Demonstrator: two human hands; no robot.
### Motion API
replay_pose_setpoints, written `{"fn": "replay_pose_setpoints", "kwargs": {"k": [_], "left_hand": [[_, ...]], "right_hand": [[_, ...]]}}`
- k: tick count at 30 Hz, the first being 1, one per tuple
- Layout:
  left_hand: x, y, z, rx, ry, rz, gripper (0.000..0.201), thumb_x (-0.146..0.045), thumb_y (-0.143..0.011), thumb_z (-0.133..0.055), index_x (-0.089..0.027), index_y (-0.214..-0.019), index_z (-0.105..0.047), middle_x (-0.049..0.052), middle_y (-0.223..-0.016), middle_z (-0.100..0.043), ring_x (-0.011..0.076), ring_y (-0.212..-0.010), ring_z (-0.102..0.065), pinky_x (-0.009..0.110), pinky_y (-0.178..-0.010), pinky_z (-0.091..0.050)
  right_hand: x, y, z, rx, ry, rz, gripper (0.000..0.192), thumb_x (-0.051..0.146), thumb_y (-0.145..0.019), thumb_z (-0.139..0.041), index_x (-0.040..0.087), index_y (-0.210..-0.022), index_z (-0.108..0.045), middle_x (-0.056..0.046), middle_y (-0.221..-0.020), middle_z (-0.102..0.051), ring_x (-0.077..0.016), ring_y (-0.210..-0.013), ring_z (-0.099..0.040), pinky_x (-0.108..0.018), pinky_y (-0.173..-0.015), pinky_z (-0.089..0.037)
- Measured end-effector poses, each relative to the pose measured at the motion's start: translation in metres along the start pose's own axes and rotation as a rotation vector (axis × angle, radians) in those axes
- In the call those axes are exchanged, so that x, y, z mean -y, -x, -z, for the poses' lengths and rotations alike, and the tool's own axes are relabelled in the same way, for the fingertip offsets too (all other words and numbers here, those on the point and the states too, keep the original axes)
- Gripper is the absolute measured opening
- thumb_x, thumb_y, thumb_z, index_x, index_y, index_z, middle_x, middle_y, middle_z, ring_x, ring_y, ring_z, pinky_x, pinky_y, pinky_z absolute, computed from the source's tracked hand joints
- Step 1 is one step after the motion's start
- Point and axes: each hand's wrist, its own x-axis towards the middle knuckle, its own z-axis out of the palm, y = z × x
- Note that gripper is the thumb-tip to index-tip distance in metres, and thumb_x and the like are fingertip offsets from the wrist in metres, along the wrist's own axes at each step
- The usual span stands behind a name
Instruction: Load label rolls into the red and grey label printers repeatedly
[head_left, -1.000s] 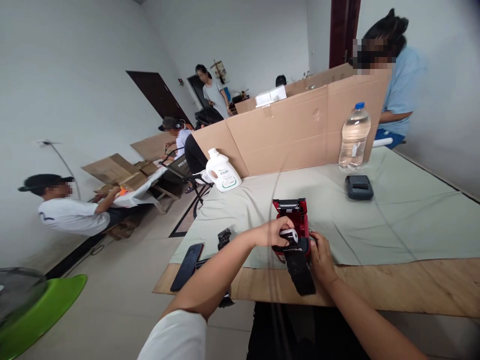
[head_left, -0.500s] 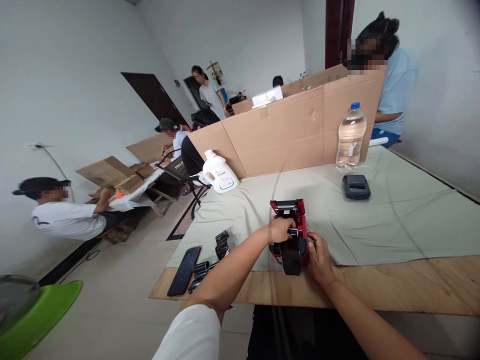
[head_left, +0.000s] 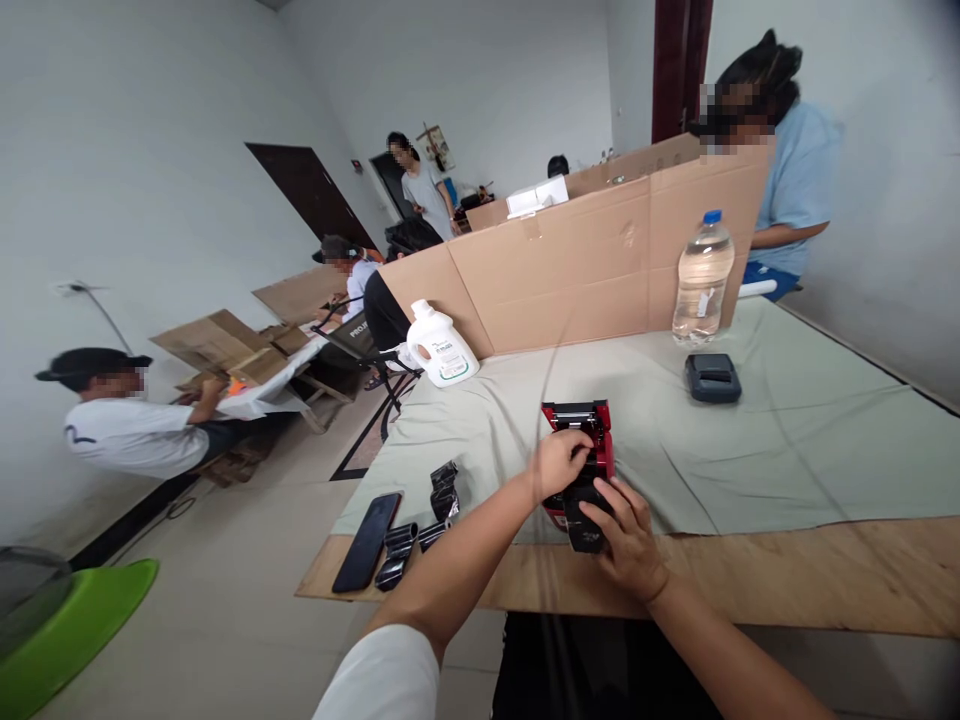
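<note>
A small red-and-black machine that looks like a label printer [head_left: 609, 460] stands raised-lidded near the front edge of the cloth. My left hand [head_left: 556, 462] reaches over its inside from the left, thumb and fingers curled together; what they grip, if anything, is hidden. From the right, my right hand [head_left: 628, 538] has its fingers bent over a broad black ribbon [head_left: 583, 528] that hangs out of the printer's front. Left of my forearm lie several small rolls of shiny black ribbon [head_left: 444, 488], some partly unwound.
Beside the rolls lies a phone [head_left: 366, 542]. A white jug [head_left: 441, 345] and a water bottle [head_left: 703, 278] stand before a cardboard screen [head_left: 562, 262]. A dark grey device [head_left: 712, 378] sits at right. Other people work beyond the table and at left.
My right hand has moved from the printer's right side onto the hanging black ribbon. My left fingers have risen slightly from the dark roll inside and drawn together.
</note>
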Motion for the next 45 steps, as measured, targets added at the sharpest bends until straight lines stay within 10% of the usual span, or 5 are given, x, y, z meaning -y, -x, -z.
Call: {"fn": "replay_pose_setpoints", "kwargs": {"k": [5, 10, 18, 33, 45], "left_hand": [[0.012, -0.003, 0.019, -0.420, -0.058, -0.013, 0.034, -0.033, -0.092, -0.044, -0.018, -0.119, -0.055, 0.013, -0.122, -0.056, 0.0252, -0.119, -0.048, 0.044, -0.102, -0.038], [0.022, -0.003, 0.025, -0.225, 0.019, 0.003, 0.046, -0.041, -0.096, -0.029, -0.017, -0.131, -0.047, 0.014, -0.124, -0.052, 0.0248, -0.119, -0.048, 0.045, -0.102, -0.038], [0.011, 0.072, 0.002, -0.243, 0.038, -0.084, 0.042, -0.036, -0.097, -0.028, -0.019, -0.122, -0.056, 0.013, -0.120, -0.054, 0.0259, -0.120, -0.046, 0.047, -0.101, -0.035], [0.011, 0.083, -0.045, -0.569, 0.108, 0.030, 0.038, -0.036, -0.093, -0.027, -0.017, -0.108, -0.056, 0.013, -0.113, -0.061, 0.0255, -0.119, -0.051, 0.047, -0.098, -0.036], [0.014, 0.090, -0.065, -0.661, 0.438, 0.130, 0.044, -0.044, -0.094, -0.030, -0.017, -0.124, -0.045, 0.017, -0.133, -0.047, 0.0257, -0.130, -0.041, 0.047, -0.107, -0.033]], "right_hand": [[0.000, -0.001, -0.002, -0.008, 0.008, -0.002, 0.049, 0.014, -0.076, -0.050, 0.024, -0.124, -0.054, -0.008, -0.144, -0.038, -0.0319, -0.130, -0.036, -0.051, -0.100, -0.039], [0.001, -0.003, -0.001, 0.014, 0.035, 0.015, 0.050, 0.016, -0.077, -0.050, 0.023, -0.127, -0.053, -0.009, -0.147, -0.034, -0.0336, -0.132, -0.035, -0.053, -0.100, -0.039], [0.000, 0.000, -0.003, 0.021, 0.075, 0.019, 0.050, 0.024, -0.082, -0.053, 0.023, -0.132, -0.048, -0.011, -0.150, -0.029, -0.0351, -0.133, -0.034, -0.055, -0.101, -0.038], [-0.014, -0.017, -0.010, -0.113, 0.040, -0.068, 0.063, 0.048, -0.077, -0.065, 0.017, -0.128, -0.043, -0.014, -0.113, -0.059, -0.0331, -0.117, -0.051, -0.057, -0.099, -0.040], [-0.021, -0.007, -0.010, -0.065, -0.190, -0.138, 0.058, 0.045, -0.092, -0.042, 0.013, -0.139, -0.031, -0.019, -0.136, -0.042, -0.0314, -0.129, -0.039, -0.057, -0.101, -0.039]]}}
